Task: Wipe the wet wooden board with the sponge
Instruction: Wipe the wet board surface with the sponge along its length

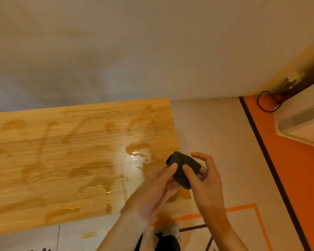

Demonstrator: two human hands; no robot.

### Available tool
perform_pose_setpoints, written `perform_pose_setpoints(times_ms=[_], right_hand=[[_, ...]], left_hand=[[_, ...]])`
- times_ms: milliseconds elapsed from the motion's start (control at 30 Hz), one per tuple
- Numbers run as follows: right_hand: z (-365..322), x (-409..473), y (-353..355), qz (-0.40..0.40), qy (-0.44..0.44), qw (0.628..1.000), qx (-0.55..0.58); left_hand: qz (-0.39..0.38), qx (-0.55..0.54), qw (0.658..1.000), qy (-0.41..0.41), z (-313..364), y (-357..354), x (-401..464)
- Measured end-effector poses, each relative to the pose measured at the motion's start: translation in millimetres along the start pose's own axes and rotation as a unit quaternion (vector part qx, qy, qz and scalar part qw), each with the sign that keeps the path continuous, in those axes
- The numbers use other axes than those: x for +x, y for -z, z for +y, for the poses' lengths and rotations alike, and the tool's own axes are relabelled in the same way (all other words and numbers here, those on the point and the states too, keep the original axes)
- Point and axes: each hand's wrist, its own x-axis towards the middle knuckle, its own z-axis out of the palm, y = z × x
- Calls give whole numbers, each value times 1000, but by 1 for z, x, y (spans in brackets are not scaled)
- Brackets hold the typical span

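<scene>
Wooden board (62,160) lies wet, puddles pooled toward its near right corner. Above that corner, the left hand (158,185) and right hand (205,176) both pinch the dark sponge (184,166). Best to press it flat and drag long, overlapping strokes.

The wooden board (62,160) works as a tabletop, its pale grain streaked with dark wet patches and glinting puddles (137,152) near its right end. Below lies a light floor (216,133) with orange and black tape lines (243,208).
</scene>
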Motion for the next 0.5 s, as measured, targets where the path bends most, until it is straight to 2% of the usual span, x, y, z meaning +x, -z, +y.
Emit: perform_pose_setpoints(times_ms=[100, 167, 233, 300, 333, 400, 500], right_hand=[[-3, 3, -32, -7, -45, 998, 35], [-6, 12, -46, -31, -80, 995, 43], [-6, 25, -54, -27, -96, 995, 2], [-3, 41, -56, -15, -74, 995, -64], [-2, 48, -56, -41, -75, 993, -77], [0, 61, -58, -145, -142, 979, 8], [1, 80, -65, -256, -246, 924, 143]], left_hand=[[18, -52, 997, -46, 20, 17, 7], [46, -43, 995, -75, 32, 30, 15], [71, -13, 993, -97, 45, 43, 21], [75, 20, 992, -103, 58, 55, 27], [63, 33, 993, -98, 64, 60, 31], [27, 49, 995, -81, 75, 66, 39], [29, 98, 991, -86, 83, 67, 54]])
